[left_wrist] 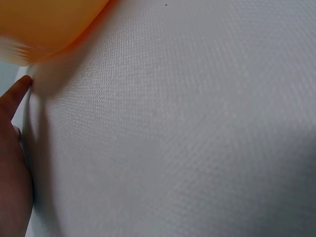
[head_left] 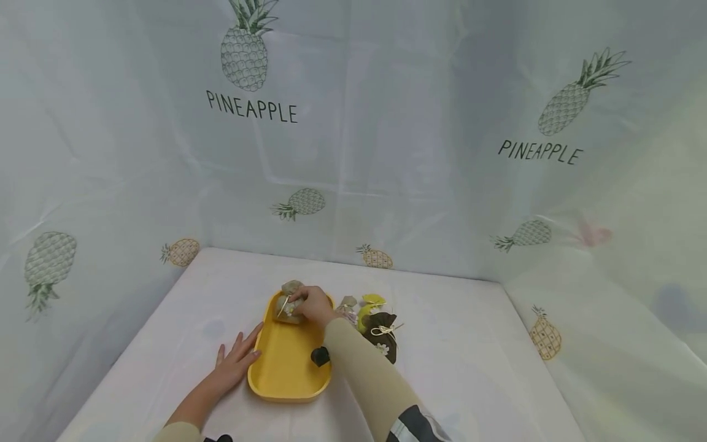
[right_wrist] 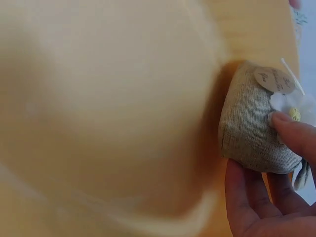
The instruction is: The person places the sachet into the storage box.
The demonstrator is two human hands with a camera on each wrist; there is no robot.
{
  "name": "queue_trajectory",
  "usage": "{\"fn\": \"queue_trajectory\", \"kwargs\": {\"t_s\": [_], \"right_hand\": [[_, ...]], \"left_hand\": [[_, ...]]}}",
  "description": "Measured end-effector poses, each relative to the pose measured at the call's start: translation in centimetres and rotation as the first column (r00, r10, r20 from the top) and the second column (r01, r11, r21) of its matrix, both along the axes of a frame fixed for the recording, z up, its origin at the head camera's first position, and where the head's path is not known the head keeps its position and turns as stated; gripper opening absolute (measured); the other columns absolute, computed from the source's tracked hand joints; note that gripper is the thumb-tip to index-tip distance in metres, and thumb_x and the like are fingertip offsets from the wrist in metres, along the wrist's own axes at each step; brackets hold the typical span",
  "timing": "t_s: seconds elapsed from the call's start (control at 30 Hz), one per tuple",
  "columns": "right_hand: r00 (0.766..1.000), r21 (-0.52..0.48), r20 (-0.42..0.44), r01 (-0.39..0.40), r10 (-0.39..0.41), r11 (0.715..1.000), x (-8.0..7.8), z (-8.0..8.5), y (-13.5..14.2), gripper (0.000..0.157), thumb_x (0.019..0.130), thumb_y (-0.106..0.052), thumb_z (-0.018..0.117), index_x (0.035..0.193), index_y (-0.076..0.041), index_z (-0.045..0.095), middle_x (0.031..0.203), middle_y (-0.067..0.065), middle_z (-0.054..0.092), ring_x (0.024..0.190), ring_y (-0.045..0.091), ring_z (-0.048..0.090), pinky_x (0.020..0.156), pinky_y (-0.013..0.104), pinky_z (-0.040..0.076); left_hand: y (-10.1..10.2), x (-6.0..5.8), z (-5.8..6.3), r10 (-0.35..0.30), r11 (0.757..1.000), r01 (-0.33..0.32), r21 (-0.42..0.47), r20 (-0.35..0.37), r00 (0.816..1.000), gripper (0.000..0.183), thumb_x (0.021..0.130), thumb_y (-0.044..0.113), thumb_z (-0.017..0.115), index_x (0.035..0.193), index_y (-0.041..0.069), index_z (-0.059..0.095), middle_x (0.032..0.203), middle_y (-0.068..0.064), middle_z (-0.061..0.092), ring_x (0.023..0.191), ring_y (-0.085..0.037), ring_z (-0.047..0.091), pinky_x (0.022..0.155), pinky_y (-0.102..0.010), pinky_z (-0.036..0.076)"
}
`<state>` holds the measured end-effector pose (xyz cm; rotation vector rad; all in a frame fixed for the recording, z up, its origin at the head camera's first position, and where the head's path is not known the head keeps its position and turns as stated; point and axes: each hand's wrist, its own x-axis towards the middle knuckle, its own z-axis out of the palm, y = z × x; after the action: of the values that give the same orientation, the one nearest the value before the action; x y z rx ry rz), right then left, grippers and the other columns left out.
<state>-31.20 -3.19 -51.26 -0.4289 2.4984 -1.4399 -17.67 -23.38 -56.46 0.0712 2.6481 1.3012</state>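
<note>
My right hand (head_left: 313,306) pinches a grey-beige fabric sachet (head_left: 288,310) at the far end of a yellow tray (head_left: 287,371). In the right wrist view, the thumb presses a white flower on the sachet (right_wrist: 249,118), while the fingers support it from below; a round tan tag with writing hangs by the flower. Along the tray's left side lies my left hand (head_left: 234,363), fingers extended and fingertips at the rim. The left wrist view catches only part of that hand (left_wrist: 12,168) beside the tray's wall (left_wrist: 49,24).
Right of the tray, partly behind my right forearm, sit a dark brown sachet (head_left: 382,336) with a tied cord, a yellow sachet (head_left: 366,312) and a beige one (head_left: 348,305). A white cloth (head_left: 442,319) covers the table, and pineapple-print sheeting (head_left: 397,153) rises around it.
</note>
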Motion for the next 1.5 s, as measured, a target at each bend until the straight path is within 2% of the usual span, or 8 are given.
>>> {"fn": "queue_trajectory", "kwargs": {"t_s": [0.3,0.47,0.57,0.83,1.03,1.2,1.3,1.5], "right_hand": [[0.999,-0.012,0.025,0.046,-0.045,0.999,0.3,-0.4,-0.3,0.024,0.075,0.008,0.077,0.085,-0.014,0.076,0.110,-0.004,0.066,0.113,0.020,0.057,0.072,0.026,0.052],[0.995,-0.055,0.070,0.080,-0.076,0.995,0.4,-0.7,0.0,0.025,0.077,0.009,0.074,0.089,-0.013,0.077,0.109,-0.004,0.065,0.103,0.014,0.056,0.067,0.024,0.050],[0.992,-0.079,0.093,0.097,-0.089,0.992,0.5,-0.7,0.1,0.027,0.077,0.010,0.073,0.090,-0.012,0.077,0.111,-0.003,0.065,0.104,0.014,0.056,0.068,0.024,0.052],[0.992,-0.055,0.116,0.062,-0.055,0.997,0.4,-0.6,0.7,0.030,0.080,0.007,0.074,0.097,-0.018,0.078,0.119,-0.003,0.064,0.114,0.019,0.056,0.077,0.028,0.053],[0.992,-0.048,0.126,-0.013,0.019,0.999,0.2,0.4,1.4,0.037,0.078,0.006,0.074,0.103,-0.021,0.077,0.119,-0.005,0.064,0.121,0.020,0.053,0.090,0.031,0.050],[0.993,-0.023,0.111,-0.036,0.038,0.999,0.2,1.8,2.4,0.036,0.078,0.004,0.076,0.106,-0.019,0.076,0.110,-0.007,0.068,0.114,0.017,0.057,0.095,0.033,0.048],[0.992,-0.028,0.115,-0.041,0.044,0.999,0.7,3.1,2.9,0.034,0.080,0.002,0.076,0.110,-0.015,0.075,0.109,-0.002,0.070,0.112,0.020,0.059,0.096,0.035,0.048],[0.984,-0.098,0.160,-0.060,0.075,0.993,2.0,5.1,4.6,0.035,0.083,-0.001,0.074,0.116,-0.011,0.072,0.118,0.004,0.067,0.116,0.025,0.056,0.097,0.041,0.047]], "left_hand": [[-0.1,0.1,0.0,0.003,1.000,-0.003,-0.003,-0.011,1.000,0.064,0.102,0.043,0.043,0.157,0.019,0.020,0.159,-0.015,0.019,0.145,-0.045,-0.007,0.105,-0.061,-0.024],[-0.2,-0.2,-0.1,-0.005,1.000,0.005,0.006,-0.015,1.000,0.064,0.102,0.043,0.044,0.157,0.020,0.020,0.160,-0.015,0.018,0.145,-0.045,-0.007,0.105,-0.061,-0.024],[-0.1,-0.2,-0.2,-0.004,1.000,0.005,0.014,-0.031,1.000,0.064,0.102,0.042,0.045,0.157,0.018,0.021,0.159,-0.016,0.019,0.144,-0.046,-0.006,0.105,-0.062,-0.023],[0.2,0.0,0.3,-0.009,1.000,0.010,0.011,-0.027,1.000,0.065,0.103,0.041,0.043,0.157,0.016,0.019,0.159,-0.017,0.018,0.144,-0.047,-0.007,0.105,-0.063,-0.023],[0.2,0.0,0.4,-0.011,1.000,0.011,-0.007,-0.004,1.000,0.066,0.103,0.043,0.042,0.157,0.017,0.017,0.159,-0.017,0.016,0.144,-0.046,-0.009,0.104,-0.062,-0.025],[0.2,-0.2,0.3,-0.011,1.000,0.011,-0.006,-0.005,1.000,0.066,0.102,0.043,0.043,0.157,0.017,0.018,0.159,-0.018,0.017,0.144,-0.047,-0.008,0.104,-0.062,-0.024],[0.2,-0.2,0.3,-0.011,1.000,0.011,-0.001,-0.008,1.000,0.066,0.102,0.042,0.043,0.157,0.017,0.018,0.159,-0.018,0.016,0.144,-0.047,-0.008,0.104,-0.062,-0.024],[0.2,0.0,0.2,-0.013,1.000,0.013,0.011,-0.022,1.000,0.065,0.102,0.042,0.044,0.157,0.018,0.019,0.159,-0.018,0.017,0.144,-0.048,-0.007,0.104,-0.063,-0.024]]}}
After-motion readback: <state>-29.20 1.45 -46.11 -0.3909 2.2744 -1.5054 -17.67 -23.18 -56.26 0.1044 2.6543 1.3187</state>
